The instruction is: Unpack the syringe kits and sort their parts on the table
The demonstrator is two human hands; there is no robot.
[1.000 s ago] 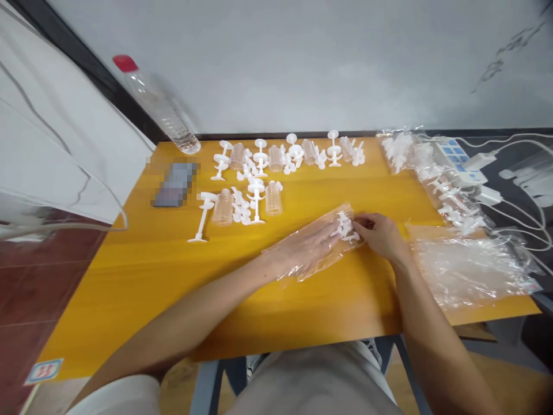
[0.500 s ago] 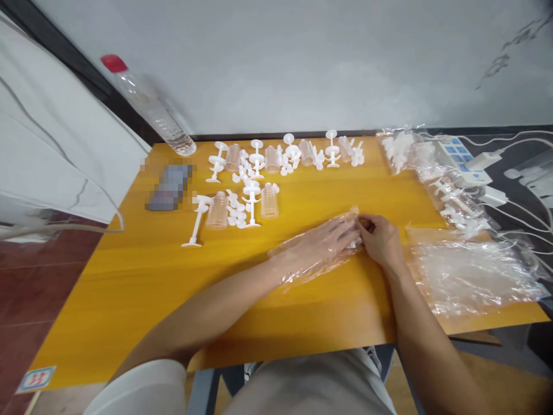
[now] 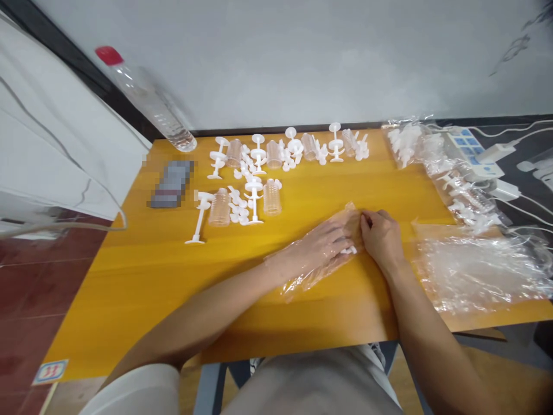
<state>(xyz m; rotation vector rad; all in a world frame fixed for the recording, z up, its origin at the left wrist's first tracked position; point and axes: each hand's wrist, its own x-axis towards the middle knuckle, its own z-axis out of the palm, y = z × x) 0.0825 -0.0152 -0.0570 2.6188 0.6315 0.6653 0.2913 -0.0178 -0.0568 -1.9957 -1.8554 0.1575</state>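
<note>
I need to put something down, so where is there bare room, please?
Free: the table's left front, between the left forearm and pixelated object; also the middle, between right hand and back-row parts. Crowded: the back and the bags on the right.

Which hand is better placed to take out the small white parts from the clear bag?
Left, probably: the left hand is inside the clear bag, fingers over the white parts; the right hand is outside, by the bag's end.

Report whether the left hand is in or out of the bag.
In: the clear bag covers the left hand, its shiny creases showing around it.
</note>
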